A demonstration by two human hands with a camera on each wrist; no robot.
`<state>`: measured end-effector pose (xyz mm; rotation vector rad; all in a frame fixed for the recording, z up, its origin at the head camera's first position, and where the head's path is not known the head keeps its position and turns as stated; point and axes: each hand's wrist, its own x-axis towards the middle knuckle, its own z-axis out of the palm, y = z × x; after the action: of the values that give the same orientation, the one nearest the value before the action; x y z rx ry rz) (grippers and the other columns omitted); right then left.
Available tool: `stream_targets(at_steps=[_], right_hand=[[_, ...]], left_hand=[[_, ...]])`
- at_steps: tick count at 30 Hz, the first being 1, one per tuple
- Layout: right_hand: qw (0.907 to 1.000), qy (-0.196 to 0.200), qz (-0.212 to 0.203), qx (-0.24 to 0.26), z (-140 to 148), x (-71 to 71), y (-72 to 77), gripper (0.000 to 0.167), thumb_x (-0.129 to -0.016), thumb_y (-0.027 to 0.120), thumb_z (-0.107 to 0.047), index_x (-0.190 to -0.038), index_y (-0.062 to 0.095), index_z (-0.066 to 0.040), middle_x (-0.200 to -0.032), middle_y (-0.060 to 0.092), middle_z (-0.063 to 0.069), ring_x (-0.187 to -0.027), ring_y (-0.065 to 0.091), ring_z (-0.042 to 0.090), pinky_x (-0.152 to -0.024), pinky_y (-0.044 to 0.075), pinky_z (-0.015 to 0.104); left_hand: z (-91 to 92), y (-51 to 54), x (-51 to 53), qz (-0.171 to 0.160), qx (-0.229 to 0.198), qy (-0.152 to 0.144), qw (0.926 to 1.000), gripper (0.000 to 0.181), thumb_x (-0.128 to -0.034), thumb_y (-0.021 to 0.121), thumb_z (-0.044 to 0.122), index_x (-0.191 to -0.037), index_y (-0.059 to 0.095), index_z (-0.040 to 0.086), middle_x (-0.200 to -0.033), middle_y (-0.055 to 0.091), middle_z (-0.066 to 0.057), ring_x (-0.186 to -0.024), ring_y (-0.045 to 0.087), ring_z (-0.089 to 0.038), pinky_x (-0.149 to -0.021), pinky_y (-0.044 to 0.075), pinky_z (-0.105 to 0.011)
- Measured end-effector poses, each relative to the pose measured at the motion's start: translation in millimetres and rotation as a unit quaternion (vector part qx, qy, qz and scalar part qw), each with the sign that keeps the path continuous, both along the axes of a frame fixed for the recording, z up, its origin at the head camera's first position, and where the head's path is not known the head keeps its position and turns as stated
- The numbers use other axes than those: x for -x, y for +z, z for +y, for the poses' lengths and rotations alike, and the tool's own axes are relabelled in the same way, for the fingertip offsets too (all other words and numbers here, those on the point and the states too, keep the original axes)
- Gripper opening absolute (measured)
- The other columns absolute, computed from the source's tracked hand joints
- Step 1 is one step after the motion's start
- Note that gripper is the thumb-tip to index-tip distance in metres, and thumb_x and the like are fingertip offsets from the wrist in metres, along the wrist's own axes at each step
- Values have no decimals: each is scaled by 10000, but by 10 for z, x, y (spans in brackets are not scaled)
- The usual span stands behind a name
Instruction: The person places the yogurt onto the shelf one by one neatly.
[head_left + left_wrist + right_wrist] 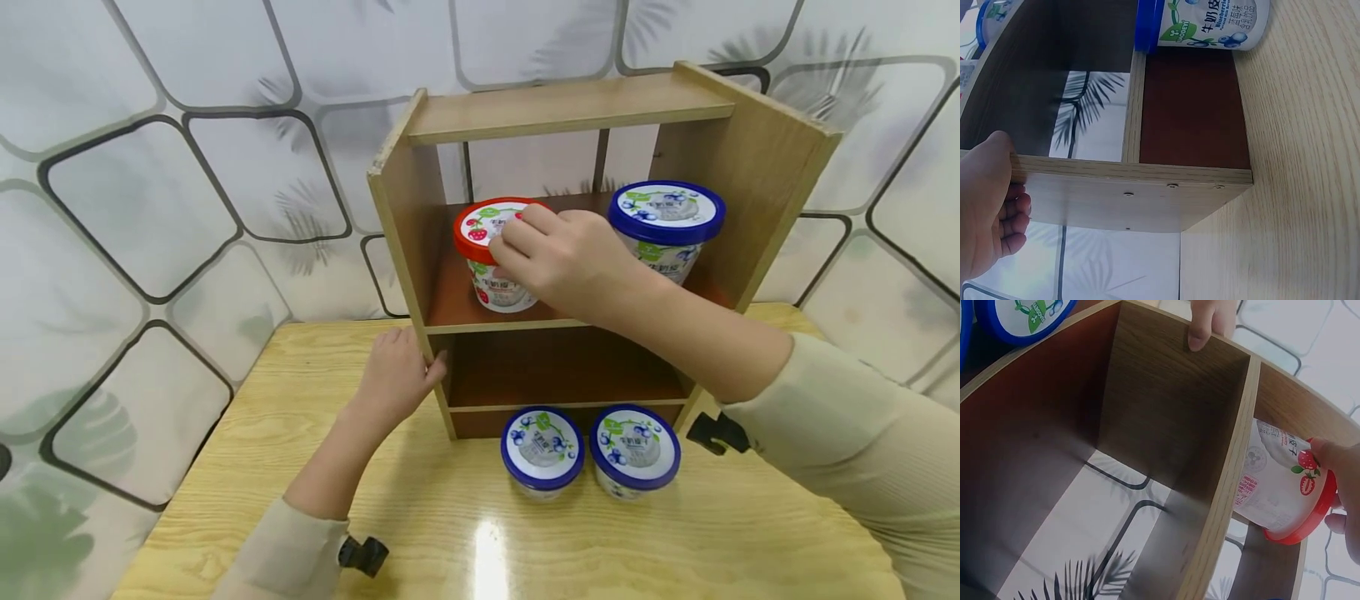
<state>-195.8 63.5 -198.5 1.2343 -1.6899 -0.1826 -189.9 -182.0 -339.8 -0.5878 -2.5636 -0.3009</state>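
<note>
A wooden shelf unit (528,326) stands on the table, its left side panel held by my left hand (397,373). In the left wrist view the thumb lies inside that panel's front edge and the fingers curl outside. On the upper shelf, at the left, is a white tub with a red lid (480,229) and strawberry pictures. My right hand (562,254) grips it by the lid's rim, as the right wrist view shows; the hand hides part of the lid. Farther right on that shelf sits a blueberry tub with a blue lid (667,208), partly behind my right wrist.
Two more blue-lidded tubs, a left one (542,450) and a right one (636,450), stand side by side on the wooden table (420,517), before the lower compartment (562,367). A patterned wall covering (225,167) hangs behind the unit.
</note>
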Motion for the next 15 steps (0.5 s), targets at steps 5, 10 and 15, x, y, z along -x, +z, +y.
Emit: stream_targets(at_steps=[5,10,15], right_hand=[[9999,-97,-17,-38,8,16,9,197,-867,667,-151,-969,643,16,-889,650,132,-812,633,295,-586,543,363],[9998,-143,47,143,19,13,10,264,-870,669,-246,-935,640,8,-856,664,144,-776,635,304,-582,544,372],[9993,-62,164,340,25,-25,14,319,-857,677,-311,-891,650,5,-810,666,148,-726,614,299,-591,546,373]], left_hand=[[2,-5,4,-36,-4,26,10000,173,-859,565,213,-792,509,64,-720,529,-79,-750,533,-301,-729,426,-432],[11,-3,11,-6,59,22,10000,186,-865,557,232,-807,517,59,-711,520,-70,-757,539,-299,-736,426,-428],[8,-8,1,-10,101,73,9999,192,-864,557,231,-798,514,56,-709,518,-75,-755,537,-302,-725,420,-421]])
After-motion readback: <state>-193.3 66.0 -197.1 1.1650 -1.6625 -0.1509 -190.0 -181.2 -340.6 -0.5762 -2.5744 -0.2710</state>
